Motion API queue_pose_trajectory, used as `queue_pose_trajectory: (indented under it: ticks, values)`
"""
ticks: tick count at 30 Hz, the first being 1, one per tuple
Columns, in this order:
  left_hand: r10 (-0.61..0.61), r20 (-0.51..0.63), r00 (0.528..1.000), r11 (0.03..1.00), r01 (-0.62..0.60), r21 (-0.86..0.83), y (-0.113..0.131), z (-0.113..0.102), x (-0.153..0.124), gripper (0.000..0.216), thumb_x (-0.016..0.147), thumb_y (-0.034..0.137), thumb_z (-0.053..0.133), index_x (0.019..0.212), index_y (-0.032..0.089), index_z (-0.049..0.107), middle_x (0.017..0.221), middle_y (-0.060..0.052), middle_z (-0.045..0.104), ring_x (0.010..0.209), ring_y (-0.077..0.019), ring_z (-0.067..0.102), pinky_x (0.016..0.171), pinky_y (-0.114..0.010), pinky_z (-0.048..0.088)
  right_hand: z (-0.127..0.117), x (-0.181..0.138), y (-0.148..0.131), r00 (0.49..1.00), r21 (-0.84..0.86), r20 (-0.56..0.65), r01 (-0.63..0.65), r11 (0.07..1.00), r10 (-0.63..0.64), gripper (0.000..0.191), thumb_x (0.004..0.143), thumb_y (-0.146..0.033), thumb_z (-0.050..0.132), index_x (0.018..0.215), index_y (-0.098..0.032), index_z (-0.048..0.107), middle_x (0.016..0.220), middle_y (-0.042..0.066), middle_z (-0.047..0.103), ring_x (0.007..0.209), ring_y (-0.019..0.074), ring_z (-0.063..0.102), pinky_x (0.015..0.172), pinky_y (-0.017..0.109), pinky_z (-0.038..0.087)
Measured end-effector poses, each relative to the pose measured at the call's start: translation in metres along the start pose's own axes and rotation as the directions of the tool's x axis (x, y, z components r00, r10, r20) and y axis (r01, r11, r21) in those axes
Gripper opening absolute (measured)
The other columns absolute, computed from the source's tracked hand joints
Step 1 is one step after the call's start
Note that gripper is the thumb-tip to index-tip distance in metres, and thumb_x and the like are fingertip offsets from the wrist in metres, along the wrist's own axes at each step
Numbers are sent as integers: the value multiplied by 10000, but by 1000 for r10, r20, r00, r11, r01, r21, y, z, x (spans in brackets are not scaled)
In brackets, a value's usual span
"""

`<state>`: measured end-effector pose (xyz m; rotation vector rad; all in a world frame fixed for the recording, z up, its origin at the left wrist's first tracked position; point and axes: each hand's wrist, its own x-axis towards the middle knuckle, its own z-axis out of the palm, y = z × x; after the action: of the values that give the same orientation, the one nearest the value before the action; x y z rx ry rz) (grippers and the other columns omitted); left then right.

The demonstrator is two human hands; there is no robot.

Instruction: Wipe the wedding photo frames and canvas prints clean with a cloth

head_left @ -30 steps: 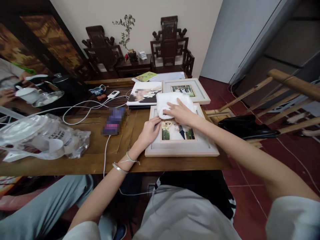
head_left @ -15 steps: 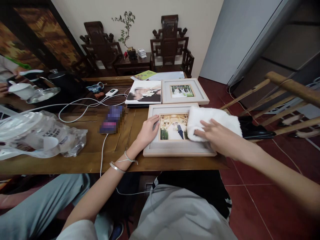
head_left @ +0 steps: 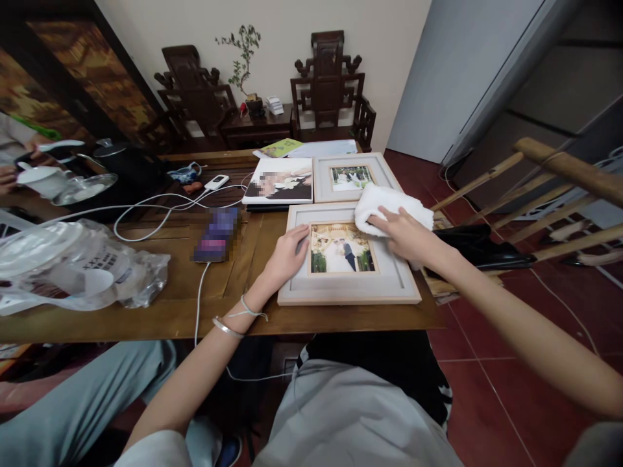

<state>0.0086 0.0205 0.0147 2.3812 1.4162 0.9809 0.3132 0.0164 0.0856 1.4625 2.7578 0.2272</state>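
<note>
A pale wooden picture frame (head_left: 350, 293) with a wedding photo lies flat near the table's front edge. At its left side, my left hand (head_left: 288, 254) grips the frame, fingers together over the edge. My right hand (head_left: 406, 235) is closed on a folded white towel (head_left: 395, 202), pressing it against the frame's upper right corner. The towel covers that corner and reaches over the lower edge of a second picture frame (head_left: 388, 170) behind. Left of the second frame lies a white-covered photo album (head_left: 302, 191), with a dark item under it.
A phone (head_left: 217, 235) with a white cable lies to the left. Beyond it are a plastic bag (head_left: 141, 275), a black kettle (head_left: 117, 159) and a white teapot (head_left: 43, 178). Another person's hands (head_left: 36, 152) are at far left. A wooden chair (head_left: 559, 168) stands at right.
My right hand and the towel have moved up and left, from the frame's right side to its upper right corner, uncovering the photo's right part. My left hand stays put.
</note>
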Motion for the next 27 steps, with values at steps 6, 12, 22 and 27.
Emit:
queue_pose_trajectory:
  ticks: [6,12,22,27]
  values:
    - [-8,4,1000,1000,8,8,0,1,0,348,986,184,515,1272,158,711,1399,-120,688,1352,-269,624,1210,-460,458,2,-33,-28,978,-76,-60,194,978,-199,540,787,56,418,1280,-62,603,1391,271,621,1347,364,560,1147,550,375]
    - [-9,6,1000,1000,8,16,-1,3,0,357,979,175,514,1281,152,704,1405,-128,682,1351,-283,624,1210,-478,454,-28,-107,-74,953,147,-27,302,942,-302,693,680,77,447,1325,-126,598,1389,197,651,1354,303,575,1138,456,472]
    - [13,38,999,1000,-14,26,0,0,1,377,1004,209,488,1310,116,687,1437,-166,652,1377,-293,601,1219,-487,439,10,-9,-39,979,85,-103,186,979,-177,830,697,153,356,1454,-148,518,1635,183,428,1536,349,354,1197,619,352]
    - [8,39,999,1000,-9,19,-1,-1,1,380,1003,211,491,1317,125,686,1438,-159,653,1375,-291,603,1212,-491,444,16,35,-20,994,-29,-107,22,999,-25,867,756,142,339,1535,-223,446,1705,131,312,1539,468,276,1130,748,321]
